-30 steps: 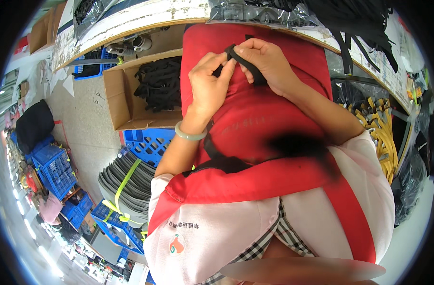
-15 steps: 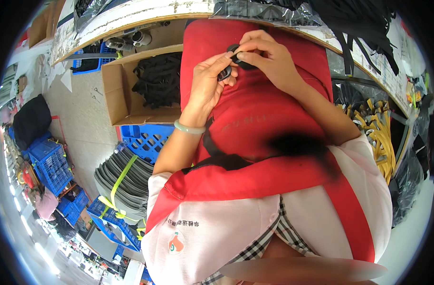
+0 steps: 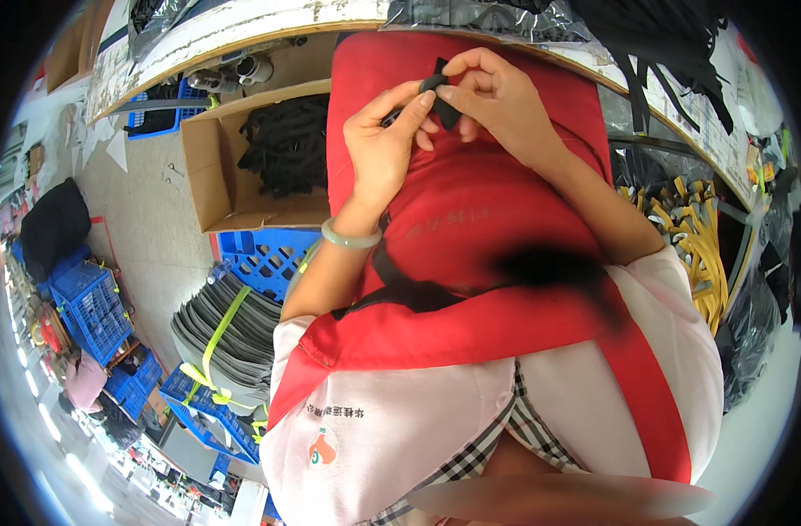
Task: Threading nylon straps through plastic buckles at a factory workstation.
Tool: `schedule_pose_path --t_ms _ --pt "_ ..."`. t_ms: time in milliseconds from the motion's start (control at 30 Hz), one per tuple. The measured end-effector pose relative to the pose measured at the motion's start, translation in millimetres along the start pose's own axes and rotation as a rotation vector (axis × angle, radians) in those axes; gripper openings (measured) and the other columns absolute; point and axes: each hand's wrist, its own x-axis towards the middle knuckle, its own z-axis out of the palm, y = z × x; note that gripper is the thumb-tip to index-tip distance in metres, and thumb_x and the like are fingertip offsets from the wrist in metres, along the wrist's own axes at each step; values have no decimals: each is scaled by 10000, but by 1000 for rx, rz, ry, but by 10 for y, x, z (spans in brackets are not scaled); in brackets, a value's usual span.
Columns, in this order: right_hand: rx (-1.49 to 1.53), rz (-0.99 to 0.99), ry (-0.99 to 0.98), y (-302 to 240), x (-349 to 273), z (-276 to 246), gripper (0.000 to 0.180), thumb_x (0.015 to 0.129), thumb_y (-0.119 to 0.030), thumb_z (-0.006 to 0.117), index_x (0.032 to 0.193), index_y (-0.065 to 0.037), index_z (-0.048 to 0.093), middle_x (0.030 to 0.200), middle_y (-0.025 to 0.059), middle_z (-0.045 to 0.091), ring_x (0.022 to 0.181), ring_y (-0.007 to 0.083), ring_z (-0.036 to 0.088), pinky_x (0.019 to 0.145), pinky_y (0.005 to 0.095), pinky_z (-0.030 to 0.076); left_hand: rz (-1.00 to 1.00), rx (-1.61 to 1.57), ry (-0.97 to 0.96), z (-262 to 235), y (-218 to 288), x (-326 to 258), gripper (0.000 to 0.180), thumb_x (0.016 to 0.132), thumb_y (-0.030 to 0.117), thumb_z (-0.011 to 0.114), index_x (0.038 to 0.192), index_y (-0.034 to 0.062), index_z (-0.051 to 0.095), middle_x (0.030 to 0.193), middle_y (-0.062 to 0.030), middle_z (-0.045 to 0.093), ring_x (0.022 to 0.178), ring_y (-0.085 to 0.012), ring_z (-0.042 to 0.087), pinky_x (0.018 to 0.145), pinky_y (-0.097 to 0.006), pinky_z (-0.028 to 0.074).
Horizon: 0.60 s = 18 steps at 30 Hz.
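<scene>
Over my red apron (image 3: 488,175), at the edge of the table, both hands meet around a short black strap (image 3: 448,114). My left hand (image 3: 383,140), a pale bangle on its wrist, is closed and pinches the strap beside a small dark rounded piece (image 3: 433,83). Part of another dark piece shows behind the left fingers, mostly hidden. My right hand (image 3: 505,110) is closed too, its thumb and index finger pressing on the strap from the right. One strap end sticks up above the fingertips; the wider part hangs below them.
An open cardboard box (image 3: 212,167) full of black straps stands left of my lap. Near it are a blue crate (image 3: 269,267) and a tied stack of grey strips (image 3: 220,329). Yellow-and-grey straps (image 3: 698,245) hang at right. The worn table edge (image 3: 242,35) runs across ahead.
My left hand has turned and come nearer the right, hiding most of the dark oval piece it showed. The strap now stands more upright between the fingers.
</scene>
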Motion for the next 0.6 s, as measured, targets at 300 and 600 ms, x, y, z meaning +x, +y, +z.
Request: schedule_pose_path --t_ms 300,600 --pt "370 329 -340 163 104 -116 204 911 -224 610 898 -21 616 703 2 565 509 65 515 489 203 446 -38 151 -141 -209 128 -106 157 867 -21 618 1014 -45 668 745 -36 590 496 -64 487 449 -194 346" --pt "-761 -620 650 -248 377 -1012 173 802 -94 711 963 -59 657 755 5 600 647 66 518 613 227 455 129 153 252 -1561 775 -343 240 928 96 580 1132 -29 595 887 -98 616 660 -120 580 576 -209 481"
